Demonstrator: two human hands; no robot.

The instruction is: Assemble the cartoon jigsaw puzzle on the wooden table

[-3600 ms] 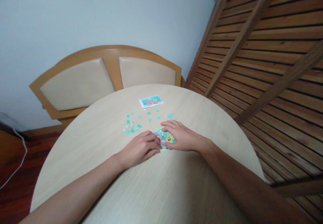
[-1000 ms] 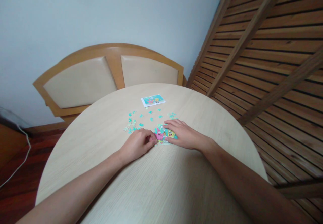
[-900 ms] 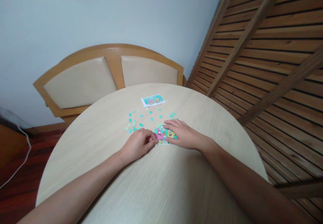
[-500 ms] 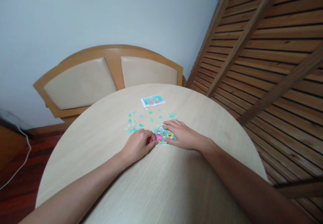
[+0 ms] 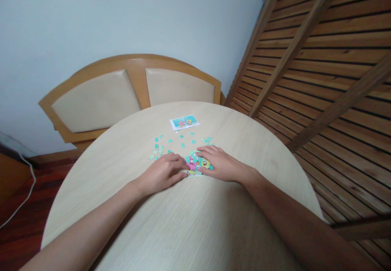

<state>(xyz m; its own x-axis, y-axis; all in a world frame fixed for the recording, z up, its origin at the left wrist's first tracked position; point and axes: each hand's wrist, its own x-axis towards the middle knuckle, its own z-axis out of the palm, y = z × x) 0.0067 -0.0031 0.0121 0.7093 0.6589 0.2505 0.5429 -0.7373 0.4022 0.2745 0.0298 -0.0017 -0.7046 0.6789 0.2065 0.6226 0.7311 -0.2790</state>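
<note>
The joined puzzle (image 5: 197,164) shows pink and yellow figures on turquoise — loose pieces (image 5: 182,145) are turquoise and pale green — the card (image 5: 184,121) turquoise with white edges, the table (image 5: 183,218) pale, finely grained

The left hand (image 5: 163,173) is touching the left edge of a partly joined puzzle (image 5: 192,164), while the right hand (image 5: 220,164) is resting over its right side. Loose pieces (image 5: 182,145) are lying beyond on the round table (image 5: 189,226), with a printed sheet (image 5: 184,122) resting behind.

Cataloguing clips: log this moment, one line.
left hand: at puzzle, left edge; right hand: over puzzle, right side; pieces: scattered beyond; card: farther back
</note>
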